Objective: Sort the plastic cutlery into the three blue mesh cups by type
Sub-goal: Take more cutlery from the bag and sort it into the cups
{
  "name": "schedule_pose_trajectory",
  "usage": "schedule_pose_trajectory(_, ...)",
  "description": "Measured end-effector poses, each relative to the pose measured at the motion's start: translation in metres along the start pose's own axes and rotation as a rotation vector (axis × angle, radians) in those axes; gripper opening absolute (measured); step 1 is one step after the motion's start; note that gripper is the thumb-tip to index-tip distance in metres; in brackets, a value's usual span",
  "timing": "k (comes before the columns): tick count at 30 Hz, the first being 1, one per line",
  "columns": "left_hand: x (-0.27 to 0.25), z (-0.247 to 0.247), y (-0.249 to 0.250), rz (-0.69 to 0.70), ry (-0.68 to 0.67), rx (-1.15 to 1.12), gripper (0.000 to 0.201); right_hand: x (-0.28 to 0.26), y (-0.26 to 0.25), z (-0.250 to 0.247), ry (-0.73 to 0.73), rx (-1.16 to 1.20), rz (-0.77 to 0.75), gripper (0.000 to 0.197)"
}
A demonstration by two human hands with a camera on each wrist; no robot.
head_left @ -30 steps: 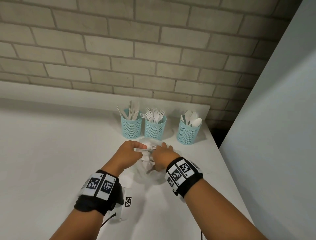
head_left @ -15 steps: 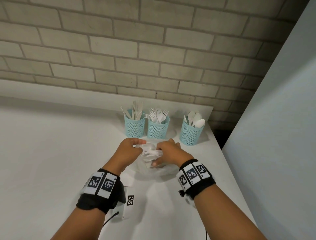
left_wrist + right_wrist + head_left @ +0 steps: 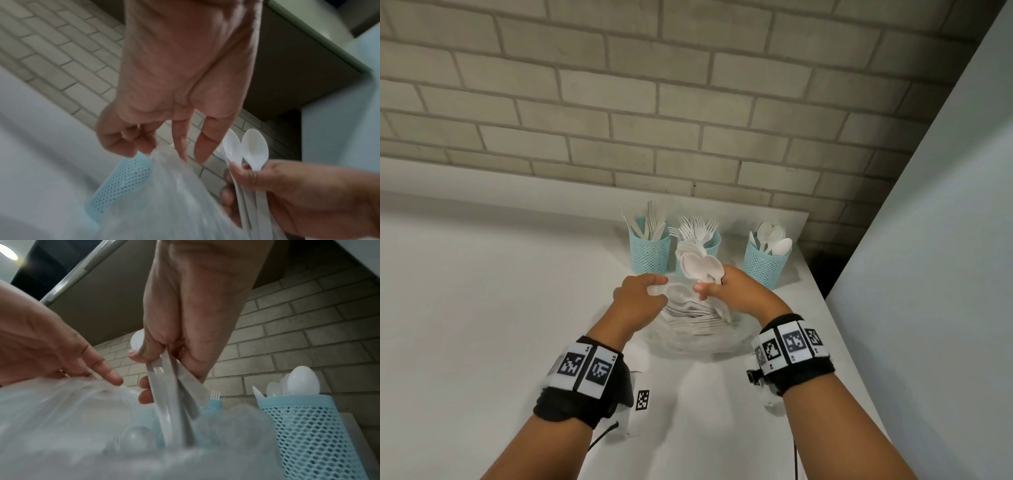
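Three blue mesh cups stand at the back of the white counter: knives in the left cup [image 3: 650,251], forks in the middle cup [image 3: 714,245], spoons in the right cup [image 3: 765,265]. In front of them lies a clear plastic bag [image 3: 688,337] with more white cutlery inside. My right hand [image 3: 710,287] grips a bundle of white spoons [image 3: 698,265] by the handles, bowls up, just above the bag's mouth and in front of the middle cup. In the right wrist view the spoon handles [image 3: 170,386] reach down into the bag [image 3: 72,426]. My left hand [image 3: 654,286] pinches the bag's edge [image 3: 152,152].
A brick wall rises behind the cups. A tall pale panel [image 3: 928,274] closes off the right side, and the counter's right edge runs just past the spoon cup [image 3: 308,434]. A small tag with a square code [image 3: 642,400] lies near my left wrist.
My right hand has come up out of the bag with a bundle of spoons, now raised in front of the middle cup. My left hand stays on the bag's edge.
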State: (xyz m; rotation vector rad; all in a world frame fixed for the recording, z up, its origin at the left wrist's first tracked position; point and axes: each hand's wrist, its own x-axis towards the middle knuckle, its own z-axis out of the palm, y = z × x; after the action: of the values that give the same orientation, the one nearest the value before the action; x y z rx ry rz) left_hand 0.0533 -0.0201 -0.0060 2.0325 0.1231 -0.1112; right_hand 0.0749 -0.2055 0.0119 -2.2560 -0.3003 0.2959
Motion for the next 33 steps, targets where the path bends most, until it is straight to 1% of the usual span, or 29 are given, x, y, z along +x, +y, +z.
schedule_pose_trajectory(1, -0.002, 0.001, 0.003, 0.018, 0.020, 0.138, 0.038, 0.001, -0.001, -0.002, 0.014, 0.055, -0.001, 0.013)
schedule_pose_trajectory(2, -0.004, 0.003, 0.007, 0.054, 0.053, 0.263, 0.038, 0.001, -0.002, -0.003, 0.032, 0.121, -0.005, 0.018)
schedule_pose_trajectory(3, -0.006, 0.004, 0.012, 0.107, 0.086, 0.342, 0.038, 0.002, -0.003, -0.005, 0.060, 0.196, -0.008, 0.023)
schedule_pose_trajectory(5, -0.008, 0.008, 0.021, 0.226, 0.094, 0.338, 0.037, 0.004, -0.007, -0.007, 0.119, 0.344, -0.010, 0.032)
schedule_pose_trajectory(6, -0.008, 0.011, 0.024, 0.270, 0.057, 0.272, 0.038, 0.005, -0.010, -0.007, 0.133, 0.423, -0.010, 0.036)
schedule_pose_trajectory(7, -0.008, 0.013, 0.027, 0.277, -0.012, 0.183, 0.038, 0.007, -0.014, -0.006, 0.134, 0.509, -0.007, 0.039)
schedule_pose_trajectory(8, -0.006, 0.016, 0.030, 0.258, -0.086, 0.100, 0.036, 0.008, -0.017, -0.004, 0.130, 0.604, -0.001, 0.041)
schedule_pose_trajectory(10, -0.002, 0.020, 0.035, 0.229, -0.222, 0.001, 0.029, 0.011, -0.021, 0.000, 0.135, 0.757, 0.035, 0.038)
schedule_pose_trajectory(12, 0.002, 0.024, 0.036, 0.181, -0.363, -0.130, 0.036, 0.013, -0.022, 0.004, 0.123, 0.761, 0.085, 0.029)
schedule_pose_trajectory(14, 0.005, 0.026, 0.034, 0.094, -0.468, -0.323, 0.040, 0.013, -0.020, 0.007, 0.063, 0.714, 0.111, 0.029)
schedule_pose_trajectory(16, 0.007, 0.026, 0.031, 0.030, -0.536, -0.485, 0.035, 0.012, -0.016, 0.007, -0.017, 0.741, 0.094, 0.029)
schedule_pose_trajectory(20, 0.010, 0.028, 0.024, -0.046, -0.670, -0.646, 0.027, 0.012, -0.010, 0.010, -0.099, 0.797, 0.083, 0.033)
schedule_pose_trajectory(23, 0.012, 0.031, 0.022, -0.068, -0.691, -0.777, 0.025, 0.010, -0.013, 0.011, -0.124, 0.781, 0.147, 0.036)
schedule_pose_trajectory(27, 0.013, 0.034, 0.019, -0.061, -0.662, -0.801, 0.031, 0.008, -0.012, 0.008, -0.150, 0.778, 0.193, 0.034)
schedule_pose_trajectory(29, 0.013, 0.036, 0.019, -0.057, -0.643, -0.789, 0.027, 0.008, -0.011, 0.008, -0.154, 0.817, 0.203, 0.033)
schedule_pose_trajectory(31, 0.014, 0.038, 0.019, -0.057, -0.622, -0.783, 0.020, 0.011, -0.010, 0.010, -0.081, 0.859, 0.199, 0.034)
schedule_pose_trajectory(33, 0.016, 0.040, 0.018, -0.059, -0.604, -0.769, 0.016, 0.014, -0.007, 0.011, 0.051, 0.885, 0.187, 0.043)
